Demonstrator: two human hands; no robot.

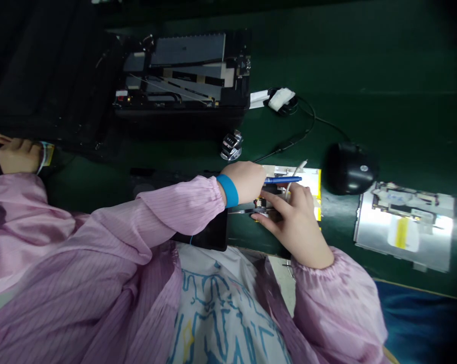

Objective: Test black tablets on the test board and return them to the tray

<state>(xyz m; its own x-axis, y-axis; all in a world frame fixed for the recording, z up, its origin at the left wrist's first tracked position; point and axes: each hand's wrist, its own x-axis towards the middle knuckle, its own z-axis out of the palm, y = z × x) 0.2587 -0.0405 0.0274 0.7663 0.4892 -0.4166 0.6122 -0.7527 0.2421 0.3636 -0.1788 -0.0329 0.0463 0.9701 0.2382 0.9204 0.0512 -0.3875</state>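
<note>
Far left, a co-worker's hand [14, 154] sits at the edge of frame in a pink sleeve, cut off, and I can't read what it holds. Moving in: an opened black device [183, 76] lies at the back of the green mat [365, 60], and a dark panel [209, 235] pokes out from under my person's forearm. A small metal counter [231, 145] stands just behind the hands.

Now the centre. The left hand [247, 182], blue strap [228, 190] at its wrist, is clenched around a blue tool [287, 179], tip pointing right. I judge the tool light and stiff, best held near the tip for control. Just below it is a small dark part [259, 205] on a yellow-edged sheet [315, 177]. It looks tiny, fragile and easy to flick away; take it by the edges. The right hand [299, 225] has thumb and forefinger on it, but whether they pinch or merely press, I can't tell. A white wire [296, 169] curves up between the hands, its lower end hidden.

Further right: a white plug [282, 97] on its black lead, a rounded black unit [350, 167], then a silver plate [403, 222], glare washing out its detail.
</note>
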